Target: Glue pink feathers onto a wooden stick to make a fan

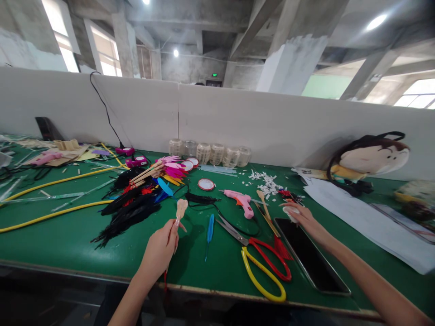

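My left hand [159, 249] is closed round a small wooden stick [180, 209] with a spoon-like top, held upright above the green table [68, 244]. A red thread hangs below that hand. My right hand [301, 216] reaches out over the far end of a dark phone [309, 253], fingers curled on a small white object [291, 211]. Between the hands lie a blue feather [210, 228], red-and-yellow-handled scissors [261, 262] and a pink glue gun [242, 202].
Black feathers [129, 210] and a bundle of sticks with pink feathers [163, 170] lie left of centre. Yellow cable [50, 213] crosses the left side. Clear jars [210, 154] stand by the white partition. White scraps [267, 183], papers [356, 213] and a plush bag [370, 160] sit right.
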The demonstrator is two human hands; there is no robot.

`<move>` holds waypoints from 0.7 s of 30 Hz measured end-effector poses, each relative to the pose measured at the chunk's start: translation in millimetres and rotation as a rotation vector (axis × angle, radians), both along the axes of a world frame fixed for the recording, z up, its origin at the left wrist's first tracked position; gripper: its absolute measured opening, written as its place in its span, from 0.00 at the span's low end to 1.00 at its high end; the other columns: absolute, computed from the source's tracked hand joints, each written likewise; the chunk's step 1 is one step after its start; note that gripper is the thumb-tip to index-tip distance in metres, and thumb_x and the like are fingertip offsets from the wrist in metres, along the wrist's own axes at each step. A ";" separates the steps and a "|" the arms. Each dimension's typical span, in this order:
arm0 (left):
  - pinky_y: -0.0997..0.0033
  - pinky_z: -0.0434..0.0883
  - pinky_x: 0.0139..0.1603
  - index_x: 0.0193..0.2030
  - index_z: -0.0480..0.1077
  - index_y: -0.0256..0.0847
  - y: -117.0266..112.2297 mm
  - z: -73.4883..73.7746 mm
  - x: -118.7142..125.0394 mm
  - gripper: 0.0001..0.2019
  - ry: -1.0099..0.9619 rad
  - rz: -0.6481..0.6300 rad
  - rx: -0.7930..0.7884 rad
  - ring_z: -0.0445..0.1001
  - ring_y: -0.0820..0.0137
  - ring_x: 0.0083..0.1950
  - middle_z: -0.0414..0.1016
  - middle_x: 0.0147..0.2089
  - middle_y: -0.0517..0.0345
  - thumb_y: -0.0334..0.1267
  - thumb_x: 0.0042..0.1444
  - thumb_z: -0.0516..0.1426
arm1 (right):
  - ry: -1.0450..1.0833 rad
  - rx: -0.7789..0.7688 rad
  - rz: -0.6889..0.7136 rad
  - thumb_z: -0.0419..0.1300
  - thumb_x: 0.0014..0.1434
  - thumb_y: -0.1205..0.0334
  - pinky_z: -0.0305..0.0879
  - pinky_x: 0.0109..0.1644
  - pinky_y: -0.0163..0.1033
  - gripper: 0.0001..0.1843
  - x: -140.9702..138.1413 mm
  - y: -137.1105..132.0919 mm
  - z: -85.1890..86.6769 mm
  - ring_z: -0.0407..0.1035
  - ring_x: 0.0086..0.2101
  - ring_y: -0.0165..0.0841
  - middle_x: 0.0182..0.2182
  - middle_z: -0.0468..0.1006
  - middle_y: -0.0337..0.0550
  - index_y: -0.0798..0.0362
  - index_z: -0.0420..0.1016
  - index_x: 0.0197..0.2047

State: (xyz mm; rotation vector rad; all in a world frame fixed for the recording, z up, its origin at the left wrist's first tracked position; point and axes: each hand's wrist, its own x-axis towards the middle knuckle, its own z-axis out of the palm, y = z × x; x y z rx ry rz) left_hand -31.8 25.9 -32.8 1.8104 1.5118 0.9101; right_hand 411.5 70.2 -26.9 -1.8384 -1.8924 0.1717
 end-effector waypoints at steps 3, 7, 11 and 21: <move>0.74 0.59 0.25 0.34 0.62 0.43 0.1 -0.6 -0.2 0.18 0.003 -0.005 0.002 0.65 0.70 0.21 0.63 0.18 0.64 0.45 0.60 0.36 | -0.001 0.057 -0.069 0.47 0.51 0.44 0.59 0.49 0.48 0.22 -0.9 8.0 0.3 0.62 0.46 0.46 0.46 0.70 0.47 0.48 0.67 0.43; 0.74 0.59 0.25 0.33 0.62 0.43 1.3 -2.0 -0.5 0.17 0.004 -0.009 0.006 0.65 0.70 0.21 0.62 0.17 0.65 0.45 0.60 0.36 | -0.005 0.038 -0.074 0.48 0.48 0.41 0.59 0.49 0.49 0.29 1.7 27.1 0.4 0.64 0.44 0.45 0.44 0.70 0.52 0.54 0.63 0.46; 0.74 0.59 0.25 0.34 0.62 0.44 1.6 -2.5 -0.4 0.17 0.001 -0.007 0.003 0.65 0.70 0.21 0.62 0.18 0.65 0.45 0.60 0.36 | -0.016 -0.027 -0.017 0.50 0.46 0.41 0.62 0.46 0.46 0.28 5.1 40.9 0.7 0.67 0.40 0.43 0.40 0.73 0.50 0.53 0.66 0.42; 0.74 0.59 0.26 0.36 0.64 0.43 0.4 0.8 0.3 0.18 0.006 -0.014 0.006 0.66 0.69 0.21 0.63 0.18 0.64 0.44 0.60 0.37 | -0.045 -0.107 -0.021 0.44 0.46 0.38 0.58 0.52 0.46 0.30 3.2 47.8 -4.1 0.66 0.45 0.43 0.42 0.75 0.49 0.51 0.73 0.36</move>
